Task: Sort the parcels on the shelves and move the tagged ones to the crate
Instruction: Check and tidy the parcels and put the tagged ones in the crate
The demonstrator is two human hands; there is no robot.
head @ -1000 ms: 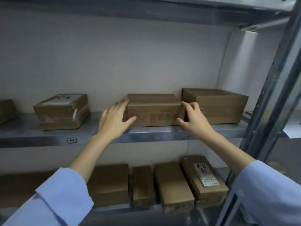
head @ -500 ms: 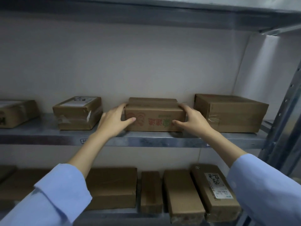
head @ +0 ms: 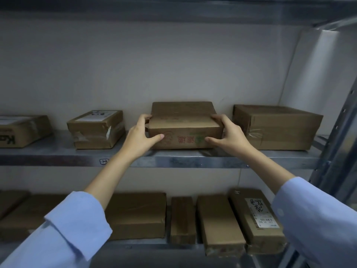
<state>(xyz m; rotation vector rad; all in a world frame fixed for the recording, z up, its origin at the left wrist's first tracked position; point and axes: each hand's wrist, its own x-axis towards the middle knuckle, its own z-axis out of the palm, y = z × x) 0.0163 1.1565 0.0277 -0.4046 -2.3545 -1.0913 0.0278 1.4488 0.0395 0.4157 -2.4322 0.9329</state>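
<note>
Head view of a metal rack against a pale wall. A printed parcel (head: 185, 126), a brown carton with red and green markings on its front face, sits at the middle of the upper shelf (head: 173, 161), close to the front edge; whether its base is clear of the shelf cannot be told. The left hand (head: 139, 140) grasps the carton's left end, fingers curled over the top edge and thumb pressed flat on the front face. The right hand (head: 229, 136) grasps the right end in the mirror pose, fingers over the top corner and thumb on the front face. Both forearms rise from light blue sleeves (head: 77, 229). On the same shelf, a dented parcel (head: 96, 130) bearing a white label on top lies to the left, apart from the held carton, and a further carton (head: 21, 132) lies at the far left. A large plain parcel (head: 278, 128) stands just beside the right hand. On the lower shelf lie a wide flat parcel (head: 137, 215), a narrow parcel (head: 182, 219), a long parcel (head: 220, 223), and, touching the long one, a labelled parcel (head: 257, 219) with handwriting on its white tag. A perforated upright post (head: 340, 147) frames the rack at right.
</note>
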